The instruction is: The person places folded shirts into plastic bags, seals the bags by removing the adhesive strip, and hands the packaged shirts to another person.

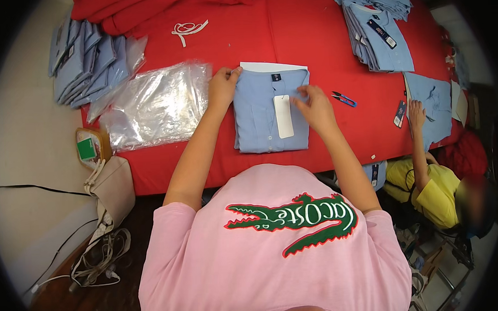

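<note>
Starting leftmost, a stack of blue garments leans by the edge of the red surface, with clear plastic bags lying flat beside it and a white cord farther back. Next, the left hand has its fingers bent in at the upper left corner of the folded blue shirt; whether they pinch the cloth, I cannot tell. That shirt lies in front of the person, a white sheet showing past its collar and a white tag on its front. The right hand is loosely spread, thumb and forefinger apart, at the shirt's right side near the tag. Farther right are blue-handled snips, then a pile of folded shirts and a co-worker's hand on a blue garment.
</note>
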Motion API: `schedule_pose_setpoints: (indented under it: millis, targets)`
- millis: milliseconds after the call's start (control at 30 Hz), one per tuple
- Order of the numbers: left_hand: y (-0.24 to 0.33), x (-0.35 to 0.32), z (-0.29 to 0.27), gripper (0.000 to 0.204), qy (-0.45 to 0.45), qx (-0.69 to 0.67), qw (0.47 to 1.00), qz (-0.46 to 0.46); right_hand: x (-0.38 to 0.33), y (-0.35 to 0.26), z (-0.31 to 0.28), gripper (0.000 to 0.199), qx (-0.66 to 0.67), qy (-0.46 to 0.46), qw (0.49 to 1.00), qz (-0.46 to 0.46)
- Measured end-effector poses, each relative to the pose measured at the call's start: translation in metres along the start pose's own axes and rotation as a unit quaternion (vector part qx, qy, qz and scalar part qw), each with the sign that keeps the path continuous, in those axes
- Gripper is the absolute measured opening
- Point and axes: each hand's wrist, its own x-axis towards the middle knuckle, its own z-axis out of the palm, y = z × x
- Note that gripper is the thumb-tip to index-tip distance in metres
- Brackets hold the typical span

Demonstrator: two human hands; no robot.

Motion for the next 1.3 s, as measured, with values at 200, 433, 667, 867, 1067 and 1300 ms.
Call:
schedule_pose_setpoints:
  millis: [200, 433, 667, 867, 1067, 1300]
  targets:
    - [-0.053, -0.058, -0.005, 0.036, 0.017, -0.196, 0.98, -0.037, 0.102, -0.025, 0.037, 0.032, -0.061, 0.058, 0.98, -0.182]
    - [-0.072, -0.119, 0.002, 0.029, -0.036, -0.237, 0.966, -0.097, 0.124, -0.064, 0.092, 0.022, -0.065, -0.115, 0.972, -0.195]
    - [-0.068, -0.079, 0.008, 0.027, 0.111, -0.145, 0.983, 0.001, 0.117, -0.058, 0.096, 0.018, 0.056, -0.173, 0.973, -0.143]
    - [-0.021, -0.047, -0.02, 0.021, 0.065, -0.051, 0.995, 0.052, 0.127, -0.047, 0.076, 0.019, 0.13, -0.181, 0.969, -0.106]
    - [-0.016, -0.014, 0.0, 0.02, 0.101, -0.053, 0.991, 0.075, 0.134, -0.028, 0.077, 0.019, 0.142, -0.208, 0.961, -0.112]
    - [-0.025, 0.0, 0.006, 0.023, 0.072, -0.038, 0.996, 0.024, 0.128, -0.026, 0.042, 0.025, 0.225, -0.08, 0.967, -0.092]
